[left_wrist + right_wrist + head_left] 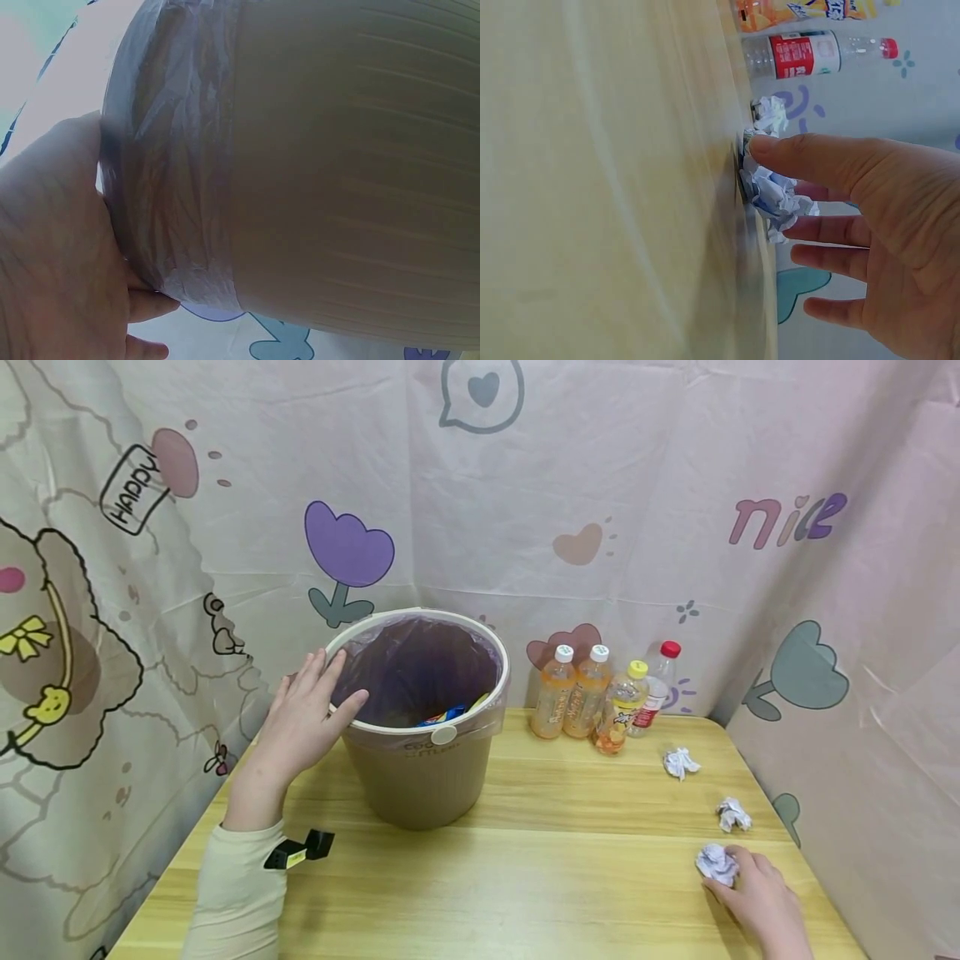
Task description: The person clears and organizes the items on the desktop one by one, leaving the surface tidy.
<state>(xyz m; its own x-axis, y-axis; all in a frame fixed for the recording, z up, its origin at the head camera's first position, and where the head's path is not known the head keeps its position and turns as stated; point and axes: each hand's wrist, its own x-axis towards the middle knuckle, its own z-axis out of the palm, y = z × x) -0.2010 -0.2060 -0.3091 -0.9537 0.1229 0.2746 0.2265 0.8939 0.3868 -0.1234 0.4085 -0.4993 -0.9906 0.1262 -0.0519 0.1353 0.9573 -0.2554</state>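
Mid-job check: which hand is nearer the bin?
Left. The left hand is at the bin's rim, on its left side; the right hand is well away to the bin's right, at the nearest crumpled paper ball.

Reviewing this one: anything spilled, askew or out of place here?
Mildly odd: the bin stands on the table, an unusual spot for one, and crumpled paper balls litter the right side. The capped bottles stand upright, and no spill shows.

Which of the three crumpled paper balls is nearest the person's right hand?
The near ball, lowest in the head view, between thumb and fingers of the right hand. The middle ball and the far ball lie farther back, untouched.
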